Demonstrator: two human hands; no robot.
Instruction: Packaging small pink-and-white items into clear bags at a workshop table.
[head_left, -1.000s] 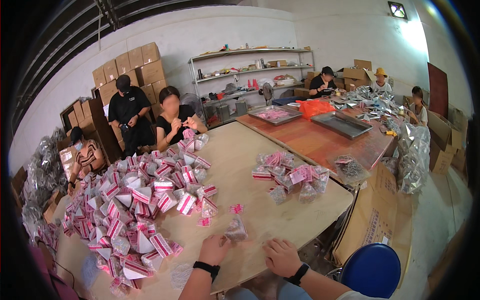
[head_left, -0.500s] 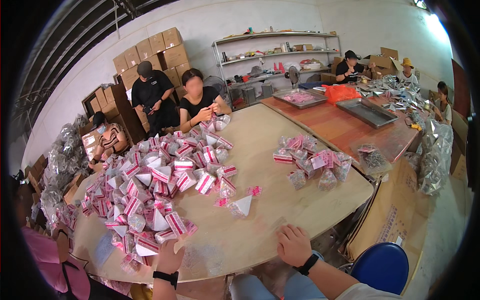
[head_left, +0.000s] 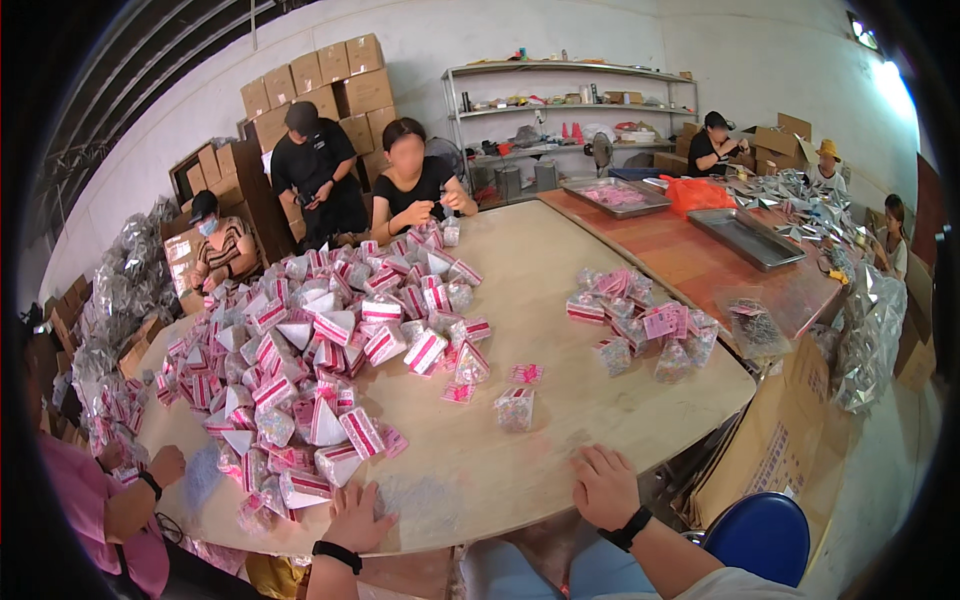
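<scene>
My left hand (head_left: 355,517) rests at the near edge of the table (head_left: 560,290), fingers spread, holding nothing. It lies beside a large heap of wedge-shaped packs (head_left: 310,370) with pink-and-white striped sides and clear, speckled wrapping. To the right, my right hand (head_left: 605,488) is laid on the table edge with its fingers stretched out and nothing in it. Between and beyond my hands stands a single clear pack (head_left: 515,409) of small pale bits. A small pink card (head_left: 526,373) lies just behind it.
A smaller group of packs (head_left: 640,320) sits at the right. Beyond it are a bag of metal pieces (head_left: 755,328), metal trays (head_left: 748,238) and a red plastic bag (head_left: 690,194). A blue stool (head_left: 757,540) is near my right arm. A person in pink (head_left: 75,510) is close at left; others work around.
My view has shifted slightly. My left hand's fingers have come into sight, spread on the table. The single pack has turned from its white face to its clear side. The neighbour's arm at left has moved.
</scene>
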